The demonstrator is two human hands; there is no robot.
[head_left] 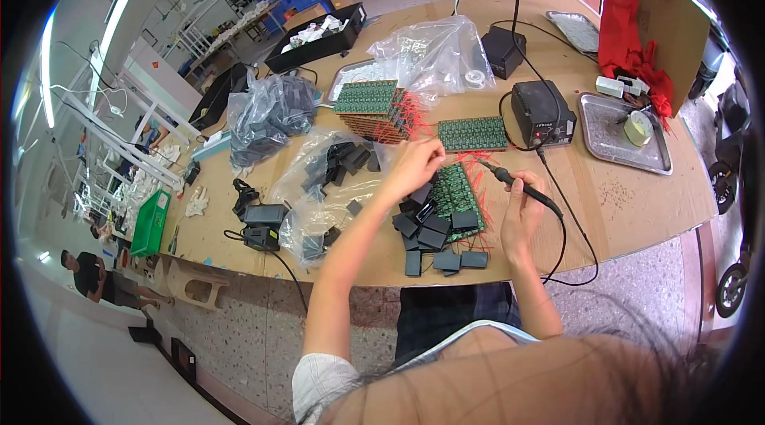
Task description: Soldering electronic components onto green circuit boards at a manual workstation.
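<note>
Right hand [522, 210] is wrapped pen-style round a soldering iron [522, 186], slim black handle w/ a matte grip, tip aimed up-left at the green circuit board panel [460, 195]. Fingers clenched on the handle, cord trailing off the back end and looping over the table's near edge.

Left hand [416, 166] hovers just left of that panel, fingertips pinched together; sthg thin seems held betw. them but too small to tell what.

The panel itself: flat, rectangular, glossy green, bristling w/ thin red wire leads along its right and upper edges. It lies on the tan wooden table [637, 210], right in front of the person.

Just left of and below the panel: a scatter of small black plastic housings [430, 238], boxy, matte, some overlapping its lower corner. Further left of the panel, crinkly clear plastic bags [319, 178] w/ more of the same black parts.

Above the panel: a second green board [472, 134] lying flat, and beyond it to the left a tall stack of green boards [373, 106] w/ red leads sticking out the side. Up-right of the panel sits the black soldering station [543, 114], squat box shape. Well right of the panel, a shiny metal tray [617, 134] holding a roll of pale tape [637, 128].
</note>
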